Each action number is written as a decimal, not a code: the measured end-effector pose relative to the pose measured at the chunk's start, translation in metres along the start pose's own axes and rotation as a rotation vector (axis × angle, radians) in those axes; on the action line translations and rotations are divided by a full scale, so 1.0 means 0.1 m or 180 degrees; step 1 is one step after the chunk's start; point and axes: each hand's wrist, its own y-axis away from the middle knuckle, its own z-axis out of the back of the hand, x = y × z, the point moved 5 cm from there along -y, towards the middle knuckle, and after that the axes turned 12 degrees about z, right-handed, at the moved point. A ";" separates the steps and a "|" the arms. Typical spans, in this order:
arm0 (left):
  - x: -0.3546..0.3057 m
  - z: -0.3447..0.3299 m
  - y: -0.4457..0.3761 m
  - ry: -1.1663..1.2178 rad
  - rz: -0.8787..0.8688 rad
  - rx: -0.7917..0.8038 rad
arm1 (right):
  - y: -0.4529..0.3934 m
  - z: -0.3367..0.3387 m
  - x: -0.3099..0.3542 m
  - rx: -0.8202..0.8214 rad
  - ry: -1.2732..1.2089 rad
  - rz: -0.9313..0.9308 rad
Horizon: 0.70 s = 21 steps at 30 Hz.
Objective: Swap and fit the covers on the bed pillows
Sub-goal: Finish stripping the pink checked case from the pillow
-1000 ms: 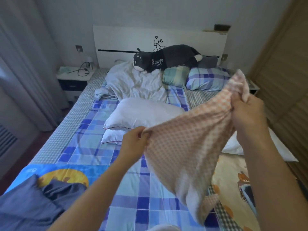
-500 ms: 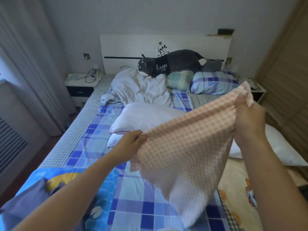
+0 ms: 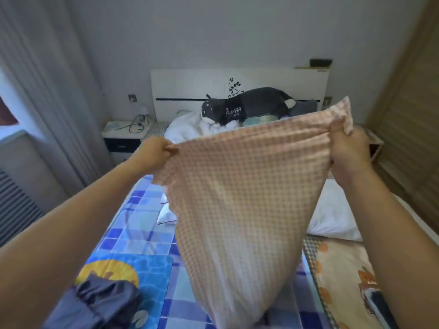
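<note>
I hold an orange-and-white checked pillow cover (image 3: 244, 198) up in front of me, stretched wide and hanging to a point below. My left hand (image 3: 154, 151) pinches its upper left corner. My right hand (image 3: 349, 150) grips the upper right corner, bunching the cloth. A bare white pillow (image 3: 332, 212) lies on the bed at the right, partly behind the cover. Only a corner of another white pillow (image 3: 166, 213) shows past the cover's left edge.
The bed has a blue checked sheet (image 3: 133, 224). A dark plush toy (image 3: 247, 106) lies on crumpled white bedding (image 3: 187, 129) by the headboard (image 3: 190, 86). A blue cartoon cover (image 3: 133, 269) and dark cloth (image 3: 99, 302) lie near left; an orange-print cover (image 3: 344, 276) at right. A nightstand (image 3: 123, 134) stands at left.
Both hands have risen and moved apart, pulling the checked cover taut and higher. It now hides most of the middle pillows and the checked pillows by the headboard.
</note>
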 end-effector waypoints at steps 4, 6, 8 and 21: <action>-0.17 0.46 -0.01 0.1123 -0.0319 -0.1050 | -0.20 0.04 0.18 -0.0371 -0.1022 0.0156; -0.22 0.55 0.09 0.2583 -0.0154 -0.0584 | -0.27 0.00 0.21 -0.0181 -0.1808 0.0098; -0.22 0.52 0.28 0.3132 -0.0134 0.0111 | -0.20 -0.07 0.11 0.0407 -0.2066 -0.0180; 1.88 -2.66 2.65 -0.1773 0.0197 0.2563 | 3.01 0.31 -2.76 0.4542 0.1847 -0.2239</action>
